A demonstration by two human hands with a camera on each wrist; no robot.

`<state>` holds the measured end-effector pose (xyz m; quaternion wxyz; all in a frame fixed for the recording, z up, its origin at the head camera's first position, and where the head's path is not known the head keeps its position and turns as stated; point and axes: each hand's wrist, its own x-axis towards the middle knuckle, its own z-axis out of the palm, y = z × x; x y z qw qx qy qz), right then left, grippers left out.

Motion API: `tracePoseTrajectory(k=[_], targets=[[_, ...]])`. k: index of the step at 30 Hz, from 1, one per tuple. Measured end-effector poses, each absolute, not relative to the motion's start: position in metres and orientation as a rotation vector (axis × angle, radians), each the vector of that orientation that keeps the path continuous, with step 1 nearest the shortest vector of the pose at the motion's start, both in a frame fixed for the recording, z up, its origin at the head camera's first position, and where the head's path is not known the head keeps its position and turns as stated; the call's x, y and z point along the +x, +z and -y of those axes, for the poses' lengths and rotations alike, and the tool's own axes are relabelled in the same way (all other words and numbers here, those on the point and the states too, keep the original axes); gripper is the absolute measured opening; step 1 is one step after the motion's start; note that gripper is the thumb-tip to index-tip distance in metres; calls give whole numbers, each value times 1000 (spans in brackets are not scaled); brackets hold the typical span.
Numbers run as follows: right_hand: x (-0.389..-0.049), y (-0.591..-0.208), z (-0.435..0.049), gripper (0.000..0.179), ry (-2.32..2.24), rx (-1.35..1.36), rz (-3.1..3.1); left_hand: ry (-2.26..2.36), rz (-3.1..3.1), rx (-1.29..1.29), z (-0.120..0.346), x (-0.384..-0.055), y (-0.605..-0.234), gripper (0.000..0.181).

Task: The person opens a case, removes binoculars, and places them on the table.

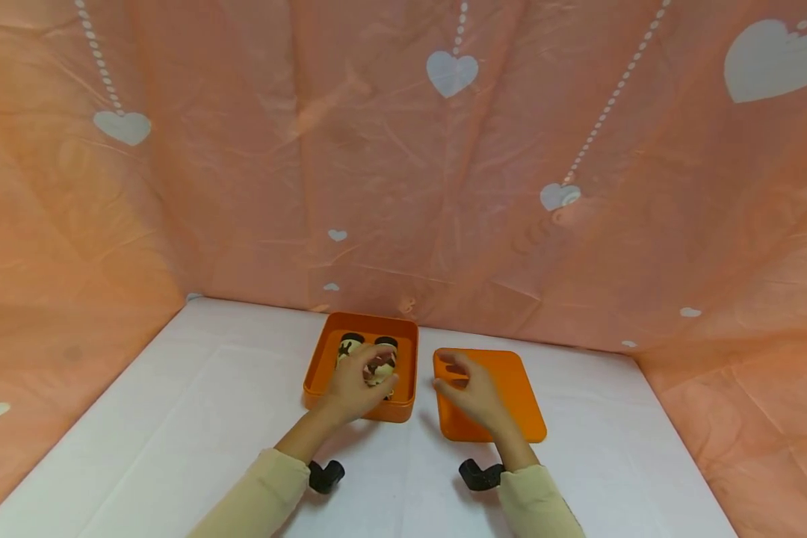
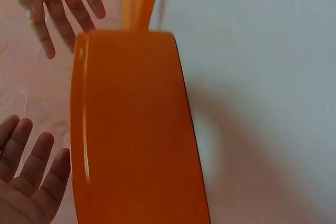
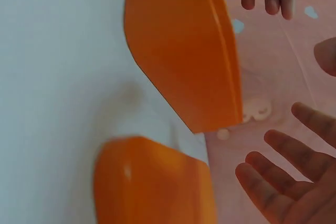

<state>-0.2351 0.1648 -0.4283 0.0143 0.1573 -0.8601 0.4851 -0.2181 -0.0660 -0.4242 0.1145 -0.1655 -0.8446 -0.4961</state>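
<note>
Your left hand point(image 1: 351, 387) is over camouflage-patterned binoculars point(image 1: 380, 368) in an orange box point(image 1: 398, 412), your right hand point(image 1: 476, 394) over the orange lid point(image 1: 514, 392), fingers loosely spread.

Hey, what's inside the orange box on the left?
In the orange box lies what looks like dark-ended, camouflage-patterned binoculars. The left hand, its grip open, hides part of them; anything beneath them cannot be seen.

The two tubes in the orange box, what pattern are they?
Camouflage: the tubes have dark blotches on cream, best seen in the head view.
</note>
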Motion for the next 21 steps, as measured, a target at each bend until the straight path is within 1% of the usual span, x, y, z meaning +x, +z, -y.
tracePoseTrajectory(k=[6, 11, 21], targets=[[-235, -437, -152, 43, 1580, 461, 2689, -1406, 2555, -449, 82, -225, -422, 44], [-234, -441, -147, 46, 1591, 448, 2703, -1356, 2610, -435, 94, -231, -419, 47], [-236, -449, -142, 49, 1528, 495, 2724, -1050, 2822, -414, 107, -243, -408, 55]])
